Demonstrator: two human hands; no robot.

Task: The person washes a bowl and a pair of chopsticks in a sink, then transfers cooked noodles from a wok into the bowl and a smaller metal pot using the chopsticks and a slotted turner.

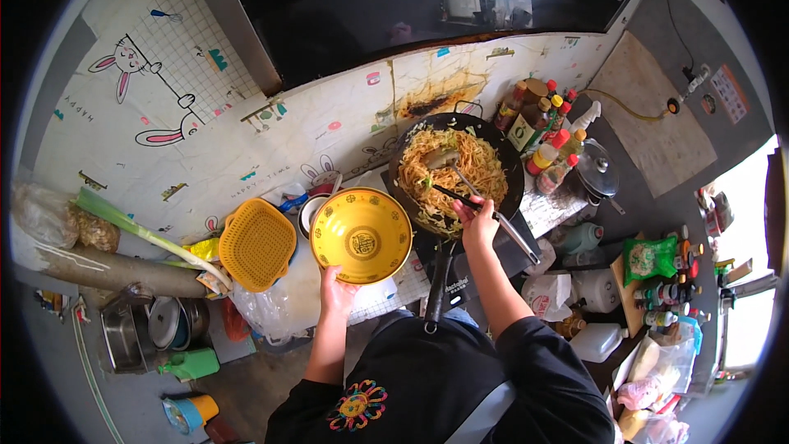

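My left hand [339, 295] grips the near rim of a yellow patterned bowl [391, 222], tilted so that its inside faces me; no food shows in it. Just right of the bowl, a black wok [516, 176] holds fried noodles [490, 163] mixed with shredded greens. Over the wok's near side, my right hand [479, 222] is closed around a metal spatula [518, 239], whose blade rests among the noodles. A thin dark stick [445, 192], perhaps chopsticks, also runs from this hand toward the noodles. The wok's long handle [439, 280] points at my body.
Sauce bottles [545, 157] crowd the wok's right side, with a lidded pot [598, 172] beyond. Left of the bowl are a yellow plastic basket [257, 243] and a leek [154, 237]. A range hood [382, 18] overhangs the back. The sink [126, 327] lies far left.
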